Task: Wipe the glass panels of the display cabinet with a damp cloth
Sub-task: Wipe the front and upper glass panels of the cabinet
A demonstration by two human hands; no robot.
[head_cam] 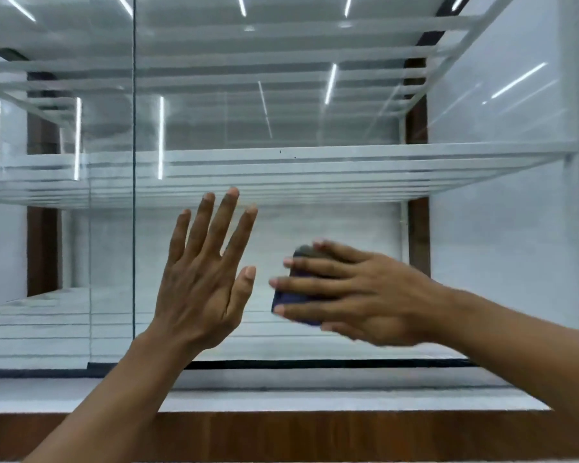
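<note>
We pressed a folded dark blue cloth (290,300) against the display cabinet's smooth, reflective glass panel (315,111), low and right of centre, our right hand (365,295) laid over it with straight fingers. Our left hand (201,279) stood flat beside it, fingers splayed, holding nothing.

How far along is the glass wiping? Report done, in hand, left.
Done: nothing visibly marks finished glass. In hand: the right hand presses the dark cloth flat on the lower right panel; the left hand is spread open beside it. Left, probably: this panel's upper part and the left panel.
</note>
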